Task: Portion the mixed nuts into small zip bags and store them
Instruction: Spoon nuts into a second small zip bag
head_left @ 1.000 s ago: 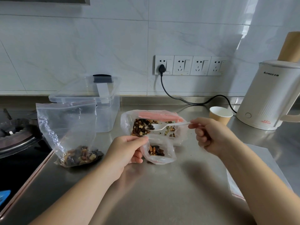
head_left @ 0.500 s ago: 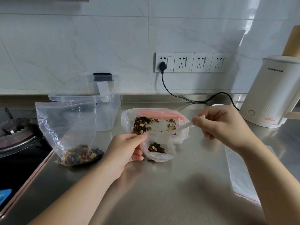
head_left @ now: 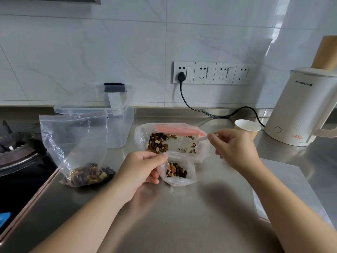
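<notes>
Item 1, table (head_left: 182,216): steel, bare in front of my hands, so I have open room nearest me; its left edge drops to a gas hob (head_left: 16,152), which I judge the edge to keep away from.

Item 2, kettle (head_left: 299,110): far right, corded to the wall sockets (head_left: 213,73); a paper cup (head_left: 247,127) stands just beside it and close behind my right hand, a likely thing to knock.

Item 3, clear storage box (head_left: 116,121): rear left, lid resting askew on it.

Item 4, filled zip bag (head_left: 76,148): upright in front of the box, nuts pooled at its bottom, mouth open.

Item 5, supply bag of mixed nuts (head_left: 160,143): centre, lying open, pink strip at its far lip, nuts mostly at its left side.

Item 6, small zip bag (head_left: 179,170): just in front of the supply bag, a small portion of nuts inside. My left hand (head_left: 140,170) pinches its left lip to hold the mouth open.

Item 7, white plastic spoon (head_left: 191,142): bowl down inside the supply bag, handle pinched in my right hand (head_left: 231,148).

Handling note: I judge it best to scoop from the left heap, lift level, tip low over the held mouth.
</notes>
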